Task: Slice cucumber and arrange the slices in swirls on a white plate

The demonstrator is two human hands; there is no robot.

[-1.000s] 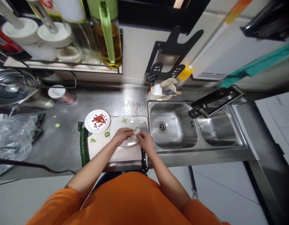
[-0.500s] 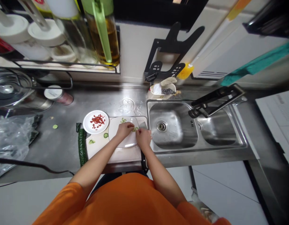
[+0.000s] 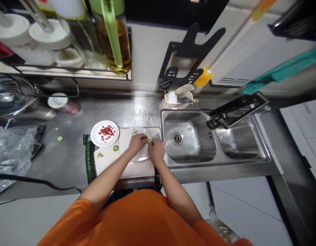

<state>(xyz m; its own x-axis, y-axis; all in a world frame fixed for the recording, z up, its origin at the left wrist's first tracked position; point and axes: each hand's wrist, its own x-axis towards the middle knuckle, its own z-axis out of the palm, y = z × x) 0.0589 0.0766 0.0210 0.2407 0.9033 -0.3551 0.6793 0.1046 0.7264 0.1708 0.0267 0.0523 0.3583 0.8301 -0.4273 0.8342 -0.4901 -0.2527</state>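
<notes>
Over the right part of a white plate (image 3: 128,155), my left hand (image 3: 137,142) and my right hand (image 3: 157,150) face each other with fingers pinched together. Between their fingertips is a small green cucumber slice (image 3: 148,141), touched from both sides. Thin curled cucumber pieces (image 3: 134,131) lie near the plate's far rim. The plate rests on a cutting board (image 3: 140,171), which also carries another cucumber slice (image 3: 116,148) and a scrap of cucumber (image 3: 100,155). A knife (image 3: 158,179) lies along the board's right edge, its blade partly hidden by my right hand.
A dark green cucumber (image 3: 90,160) lies left of the board. Behind it stands a round white dish (image 3: 96,134) of red berries. To the right is a double sink (image 3: 186,159) with a black faucet (image 3: 232,107). A plastic bag (image 3: 13,153) lies far left.
Hardly anything differs. Both hands stay over the plate at the cucumber slice, with only a slight shift of the fingers and of the whole view.
</notes>
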